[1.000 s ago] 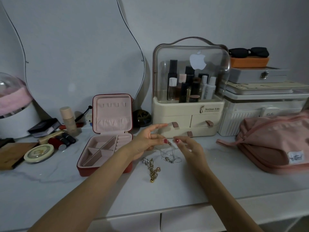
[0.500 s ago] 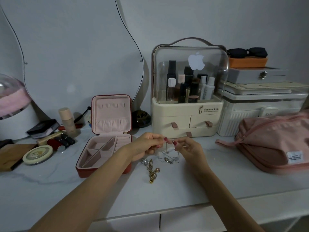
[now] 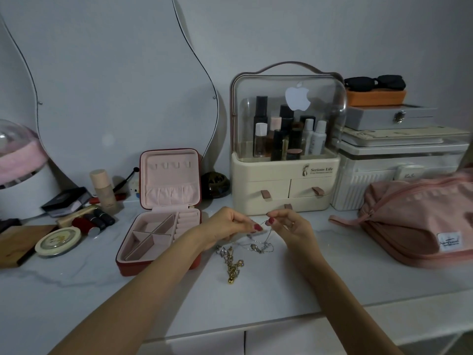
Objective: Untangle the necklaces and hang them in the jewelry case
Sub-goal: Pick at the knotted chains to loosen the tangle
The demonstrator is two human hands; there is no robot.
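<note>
A thin silver necklace (image 3: 258,243) lies tangled on the white counter, one strand lifted between my hands. My left hand (image 3: 227,226) pinches the strand at the left, and my right hand (image 3: 289,225) pinches it a little to the right, both just above the counter. A chunkier gold and silver chain (image 3: 231,262) lies below them on the counter. The red jewelry case (image 3: 163,221) stands open to the left of my hands, its pink lid upright with a row of small hooks and nothing hanging on them.
A cream cosmetics organizer (image 3: 284,149) with a clear dome stands just behind my hands. A pink pouch (image 3: 414,221) lies at the right. Lipsticks (image 3: 94,220), a round tin (image 3: 58,241) and a bottle (image 3: 102,188) crowd the left. The counter's front edge (image 3: 281,319) is close.
My left hand's fingers, spread a second ago, have closed into a pinch on the silver strand. Both hands have risen slightly and pulled a little apart.
</note>
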